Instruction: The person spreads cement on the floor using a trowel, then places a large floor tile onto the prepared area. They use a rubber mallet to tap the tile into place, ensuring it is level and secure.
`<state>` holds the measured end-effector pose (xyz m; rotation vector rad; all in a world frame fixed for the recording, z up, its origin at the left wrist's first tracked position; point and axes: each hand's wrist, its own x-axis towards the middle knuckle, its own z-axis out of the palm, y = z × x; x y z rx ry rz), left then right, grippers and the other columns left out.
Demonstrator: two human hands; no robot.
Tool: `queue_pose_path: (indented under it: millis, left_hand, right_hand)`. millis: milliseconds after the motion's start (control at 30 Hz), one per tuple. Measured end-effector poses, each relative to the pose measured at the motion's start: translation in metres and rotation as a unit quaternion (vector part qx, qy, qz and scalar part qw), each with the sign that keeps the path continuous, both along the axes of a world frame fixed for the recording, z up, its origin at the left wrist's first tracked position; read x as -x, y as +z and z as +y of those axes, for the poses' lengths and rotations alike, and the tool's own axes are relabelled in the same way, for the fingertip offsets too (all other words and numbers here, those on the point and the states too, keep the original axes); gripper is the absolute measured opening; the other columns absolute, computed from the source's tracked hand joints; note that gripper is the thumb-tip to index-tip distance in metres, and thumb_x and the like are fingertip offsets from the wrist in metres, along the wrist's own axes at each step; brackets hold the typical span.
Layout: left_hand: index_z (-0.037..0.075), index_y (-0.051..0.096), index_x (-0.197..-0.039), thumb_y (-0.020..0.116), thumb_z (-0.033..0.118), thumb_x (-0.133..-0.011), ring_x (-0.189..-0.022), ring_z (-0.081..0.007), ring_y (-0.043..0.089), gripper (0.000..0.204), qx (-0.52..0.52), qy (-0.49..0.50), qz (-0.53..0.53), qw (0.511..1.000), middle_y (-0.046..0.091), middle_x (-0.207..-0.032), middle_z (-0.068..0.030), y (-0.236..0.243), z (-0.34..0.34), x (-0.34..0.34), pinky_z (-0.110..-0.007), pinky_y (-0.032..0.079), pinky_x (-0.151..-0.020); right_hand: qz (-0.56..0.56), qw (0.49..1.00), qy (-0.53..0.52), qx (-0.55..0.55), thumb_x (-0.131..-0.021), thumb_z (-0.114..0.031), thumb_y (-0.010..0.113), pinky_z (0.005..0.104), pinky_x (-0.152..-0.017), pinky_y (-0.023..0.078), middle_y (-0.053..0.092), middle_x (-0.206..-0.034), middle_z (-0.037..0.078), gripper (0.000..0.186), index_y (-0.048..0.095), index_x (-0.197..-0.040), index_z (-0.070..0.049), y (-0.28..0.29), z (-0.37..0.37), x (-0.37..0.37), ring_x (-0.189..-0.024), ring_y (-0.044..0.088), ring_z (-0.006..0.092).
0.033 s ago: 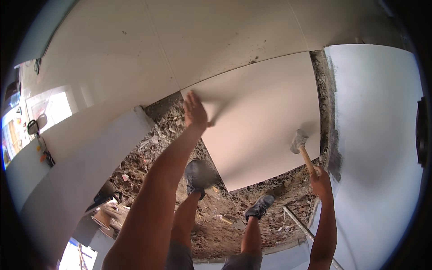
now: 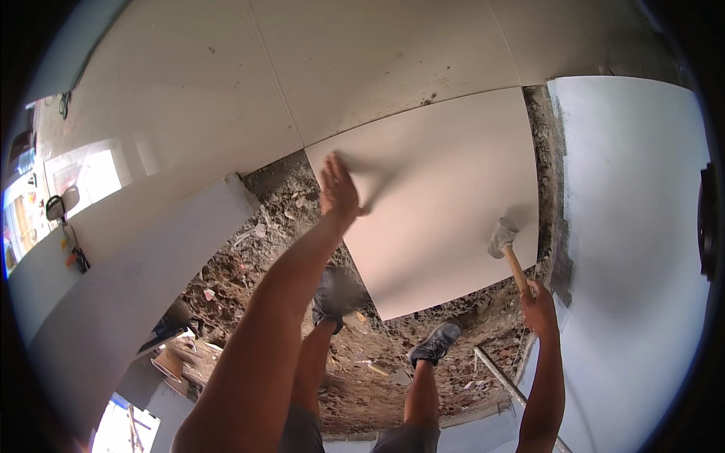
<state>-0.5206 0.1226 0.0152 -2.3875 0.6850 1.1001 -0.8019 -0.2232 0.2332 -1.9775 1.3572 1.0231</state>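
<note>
A large pale square floor tile [image 2: 445,189] lies against the row of laid tiles ahead. Above its left edge is my left hand [image 2: 339,187], fingers stretched out and pointing away from me; whether the palm touches the tile I cannot tell. My right hand [image 2: 538,308] is closed round the wooden handle of a mallet [image 2: 501,237]. The mallet's worn grey head is over the tile near its right edge, and contact there cannot be made out.
Rough soil and rubble [image 2: 362,396] surround the tile's near and left sides, where my shoes [image 2: 436,343] stand. A white wall [image 2: 634,189] rises at the right. One pole [image 2: 502,375] leans near my right forearm. A low white wall [image 2: 151,272] runs along the left.
My left hand has shifted slightly to the right over the tile. The right hand and the mallet look unmoved.
</note>
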Motion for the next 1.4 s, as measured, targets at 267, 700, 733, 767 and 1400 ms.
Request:
queue_pose_path:
  millis: [267,700,733,767,1400]
  left_hand:
    - [0.014,-0.011,-0.157,0.082,0.068,-0.059,-0.145,-0.0566,-0.008,0.147,0.094,0.068,0.026,0.993,-0.012,-0.154,-0.0415,-0.013,-0.08,0.089,-0.064,0.008,-0.117]
    - [0.023,-0.016,-0.156,0.091,0.06,-0.047,-0.145,-0.0552,-0.012,0.158,0.135,0.077,-0.027,0.987,-0.019,-0.155,-0.0366,-0.023,-0.073,0.094,-0.067,0.016,-0.114]
    - [0.024,-0.017,-0.156,0.092,0.06,-0.047,-0.145,-0.0553,-0.012,0.159,0.139,0.072,-0.031,0.987,-0.02,-0.155,-0.0363,-0.025,-0.074,0.093,-0.068,0.016,-0.114]
    - [0.024,-0.018,-0.156,0.091,0.061,-0.047,-0.145,-0.0554,-0.013,0.159,0.134,0.073,-0.026,0.988,-0.02,-0.155,-0.0366,-0.025,-0.076,0.092,-0.068,0.016,-0.114]
    - [0.014,-0.019,-0.155,0.088,0.068,-0.044,-0.143,-0.0551,-0.018,0.163,0.197,-0.039,-0.016,0.979,-0.016,-0.153,-0.0416,-0.041,-0.058,0.081,-0.062,0.001,-0.117]
  right_hand:
    - [-0.006,0.993,-0.059,-0.097,-0.097,-0.019,0.058,0.0408,-0.064,0.052,0.067,-0.091,0.023,0.053,0.041,-0.145,-0.003,-0.019,-0.005,0.059,-0.073,0.068,0.0314]
    - [-0.364,0.884,0.272,0.111,-0.097,-0.024,0.06,0.0413,-0.055,0.057,0.063,-0.084,0.014,0.065,0.027,-0.153,-0.017,-0.14,-0.027,-0.046,-0.063,0.067,0.0305]
    - [-0.341,0.89,0.273,0.129,-0.097,-0.024,0.06,0.0417,-0.055,0.056,0.063,-0.083,0.014,0.064,0.028,-0.152,-0.017,-0.155,-0.037,-0.045,-0.062,0.066,0.0308]
    - [-0.337,0.899,0.246,0.13,-0.096,-0.025,0.06,0.0421,-0.055,0.056,0.062,-0.082,0.014,0.064,0.029,-0.152,-0.017,-0.163,-0.046,-0.043,-0.062,0.065,0.0309]
    - [-0.493,0.822,0.162,0.233,-0.09,-0.016,0.06,0.0415,-0.076,0.049,0.061,-0.088,0.012,0.041,0.06,-0.13,-0.011,-0.26,-0.003,0.078,-0.087,0.06,0.0275]
